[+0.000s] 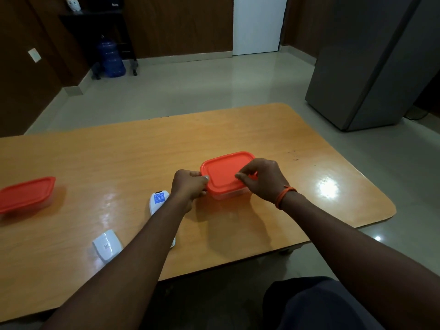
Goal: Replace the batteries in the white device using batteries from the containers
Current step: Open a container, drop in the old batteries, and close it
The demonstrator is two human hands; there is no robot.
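Leftmost, at nine o'clock on the table (pixel 119 163), a second container (pixel 26 195) with an orange top is sitting closed. Toward seven o'clock a white cover piece (pixel 107 245) is lying flat. At its one o'clock the white device (pixel 158 201) is lying partly hidden under the left forearm (pixel 142 246). The left hand (pixel 188 186) is gripping the nine o'clock edge of the central container (pixel 225 195), its fingers (pixel 202 178) curling against the orange lid (pixel 226 171). The right hand (pixel 264 181), wearing an orange wristband (pixel 284 195), is pinching the lid's three o'clock rim.
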